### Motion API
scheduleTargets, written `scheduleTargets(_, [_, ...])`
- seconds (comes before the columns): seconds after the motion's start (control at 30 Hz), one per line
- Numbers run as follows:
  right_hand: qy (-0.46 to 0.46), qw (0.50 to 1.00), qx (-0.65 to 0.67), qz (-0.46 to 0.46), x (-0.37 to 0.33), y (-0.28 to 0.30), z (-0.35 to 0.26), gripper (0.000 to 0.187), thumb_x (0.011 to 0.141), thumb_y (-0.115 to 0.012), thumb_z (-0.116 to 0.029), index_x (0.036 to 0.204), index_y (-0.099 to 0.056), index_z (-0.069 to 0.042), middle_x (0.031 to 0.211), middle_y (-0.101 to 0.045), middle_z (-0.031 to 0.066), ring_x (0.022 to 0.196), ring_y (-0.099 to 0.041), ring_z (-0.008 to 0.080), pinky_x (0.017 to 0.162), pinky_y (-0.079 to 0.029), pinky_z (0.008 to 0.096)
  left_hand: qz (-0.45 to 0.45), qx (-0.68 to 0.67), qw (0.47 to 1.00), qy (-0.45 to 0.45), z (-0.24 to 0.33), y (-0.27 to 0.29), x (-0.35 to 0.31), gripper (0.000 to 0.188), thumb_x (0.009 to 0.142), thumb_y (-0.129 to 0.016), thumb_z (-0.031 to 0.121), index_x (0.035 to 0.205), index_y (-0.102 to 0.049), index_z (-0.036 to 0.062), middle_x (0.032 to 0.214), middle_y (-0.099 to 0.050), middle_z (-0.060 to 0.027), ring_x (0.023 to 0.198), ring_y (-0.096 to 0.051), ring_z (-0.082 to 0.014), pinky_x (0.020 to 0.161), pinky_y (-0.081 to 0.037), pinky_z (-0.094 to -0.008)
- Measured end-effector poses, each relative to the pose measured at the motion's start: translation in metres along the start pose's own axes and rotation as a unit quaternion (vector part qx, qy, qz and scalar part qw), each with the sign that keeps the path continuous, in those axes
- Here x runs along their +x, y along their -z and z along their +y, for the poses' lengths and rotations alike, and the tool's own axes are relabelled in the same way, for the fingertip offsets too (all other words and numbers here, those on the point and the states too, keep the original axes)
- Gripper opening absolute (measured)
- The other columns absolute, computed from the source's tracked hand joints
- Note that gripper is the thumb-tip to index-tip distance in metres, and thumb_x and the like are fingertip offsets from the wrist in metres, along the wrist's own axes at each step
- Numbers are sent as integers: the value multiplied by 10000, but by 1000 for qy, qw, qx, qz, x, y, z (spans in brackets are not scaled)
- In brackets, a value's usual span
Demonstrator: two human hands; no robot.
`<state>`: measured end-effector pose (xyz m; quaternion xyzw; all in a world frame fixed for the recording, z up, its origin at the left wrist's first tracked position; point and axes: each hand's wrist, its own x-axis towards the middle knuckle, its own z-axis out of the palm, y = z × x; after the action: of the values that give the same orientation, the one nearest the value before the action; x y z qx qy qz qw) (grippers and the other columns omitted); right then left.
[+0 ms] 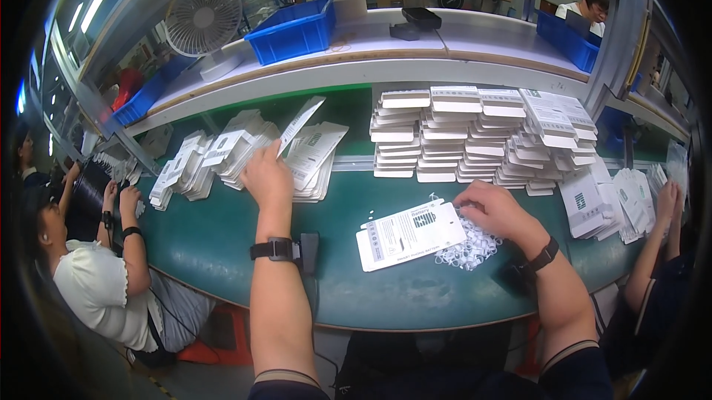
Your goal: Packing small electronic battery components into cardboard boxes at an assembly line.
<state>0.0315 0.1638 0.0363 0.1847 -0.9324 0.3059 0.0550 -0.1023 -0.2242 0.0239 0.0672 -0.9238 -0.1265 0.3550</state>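
Note:
My left hand (268, 177) is closed on the lower end of a flat white carton (302, 124), which stands tilted up above the other cartons. Beside it lies a stack of flat white cartons (317, 155). On the green table in front of me rests one flat printed battery carton (410, 234) with an open end flap. My right hand (495, 213) has its fingers curled together at that carton's right end, over a heap of small white plastic rings (475, 246). What its fingertips hold, if anything, is hidden.
Fanned carton stacks (185, 166) lie at the left, and tall stacks of cartons (460, 133) stand at the back right. A shelf above bears a blue bin (293, 31) and a white fan (204, 22). Co-workers sit at the left (104, 281) and right (645, 274).

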Motion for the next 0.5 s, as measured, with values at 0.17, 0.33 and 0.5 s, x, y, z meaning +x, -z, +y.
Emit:
scheduleTargets(0.17, [5,1000,-3,-1,1,0,2,165,863,-667,-172,1001,-712,-94,931,-643,87,847,-633,273,762,-504,369,101,-88,985,-112,27,34,0,214,825,-644,46,1010,-718,124,950,-662,-62,907,-626,-299,810,-469,-409])
scheduleTargets(0.33, [27,1000,-8,7,1,-1,4,188,854,-650,-154,1013,-706,-71,903,-623,87,789,-623,249,719,-496,343,104,-241,953,-155,53,75,-7,196,811,-640,3,981,-711,71,888,-655,-95,818,-629,-332,722,-494,-380])
scheduleTargets(0.5, [26,1000,-11,14,0,-1,4,183,853,-655,-154,1008,-705,-70,914,-629,91,814,-633,256,741,-504,347,82,-351,906,-223,64,84,-13,185,829,-639,-21,1001,-695,19,909,-672,-94,791,-646,-244,713,-493,-325])
